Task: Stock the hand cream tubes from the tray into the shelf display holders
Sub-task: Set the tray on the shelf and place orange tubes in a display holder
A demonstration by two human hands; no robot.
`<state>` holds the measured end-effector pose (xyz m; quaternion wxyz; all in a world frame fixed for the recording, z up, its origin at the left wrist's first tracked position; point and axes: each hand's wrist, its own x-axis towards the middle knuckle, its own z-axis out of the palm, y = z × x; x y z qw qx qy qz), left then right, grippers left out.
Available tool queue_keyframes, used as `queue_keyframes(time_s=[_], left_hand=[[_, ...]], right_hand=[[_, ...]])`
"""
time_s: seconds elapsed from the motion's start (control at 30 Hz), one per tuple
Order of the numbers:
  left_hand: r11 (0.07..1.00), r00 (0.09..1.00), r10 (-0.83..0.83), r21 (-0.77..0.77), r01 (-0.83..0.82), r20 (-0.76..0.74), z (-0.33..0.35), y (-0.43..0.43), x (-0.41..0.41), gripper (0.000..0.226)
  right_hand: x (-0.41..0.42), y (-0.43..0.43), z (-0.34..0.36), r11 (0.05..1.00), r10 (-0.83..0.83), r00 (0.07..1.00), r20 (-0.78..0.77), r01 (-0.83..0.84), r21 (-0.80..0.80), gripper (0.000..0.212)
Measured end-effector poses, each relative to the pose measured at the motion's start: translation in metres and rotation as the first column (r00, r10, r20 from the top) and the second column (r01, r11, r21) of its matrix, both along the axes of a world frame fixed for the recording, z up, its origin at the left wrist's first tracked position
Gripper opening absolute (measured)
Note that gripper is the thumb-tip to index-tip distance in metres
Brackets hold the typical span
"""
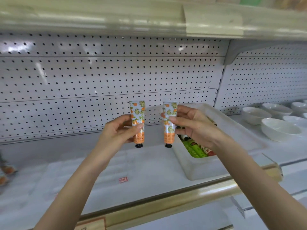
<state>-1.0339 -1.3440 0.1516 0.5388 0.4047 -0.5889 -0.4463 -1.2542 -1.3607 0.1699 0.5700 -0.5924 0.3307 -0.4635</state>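
My left hand holds an orange-patterned hand cream tube upright, black cap down, above the shelf. My right hand grips a second matching orange tube the same way, just to the right of the first. Both tubes hang in the air in front of the pegboard. Behind and below my right hand sits the white plastic tray, with green tubes and a red-patterned tube lying in it. Clear display holders lie on the shelf under my left arm, blurred.
White bowls stand on the shelf at the right. A perforated white back panel rises behind. The gold shelf rail runs along the front edge. Orange tubes sit at the far left. A red label lies on the shelf.
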Motion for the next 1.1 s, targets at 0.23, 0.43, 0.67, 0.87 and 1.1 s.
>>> queue_keyframes(time_s=[0.23,0.43,0.67,0.87,1.1], left_hand=[[1.0,1.0,0.001,0.004,-0.001,0.001,-0.007,0.023,0.017,0.018],[0.997,0.997,0.069,0.018,-0.069,0.018,-0.016,0.057,0.028,0.021],[0.987,0.988,0.152,0.042,-0.153,0.038,-0.024,0.107,0.039,0.023],[0.973,0.974,0.225,0.053,-0.225,0.013,-0.031,0.144,0.05,0.016],[0.966,0.967,0.254,0.034,-0.255,0.026,-0.027,0.158,0.076,0.021]], right_hand=[[0.031,0.027,-0.015,1.0,-0.016,1.0,-0.005,0.016,-0.011,0.028],[0.043,0.047,-0.019,1.0,0.013,0.993,-0.115,-0.016,-0.025,0.03],[0.055,0.077,-0.029,0.998,0.02,0.99,-0.141,-0.027,-0.049,0.019],[0.062,0.098,-0.035,0.998,0.048,0.996,-0.075,-0.052,-0.04,0.02],[0.085,0.109,-0.031,0.995,0.065,0.989,-0.136,-0.074,-0.062,0.017]])
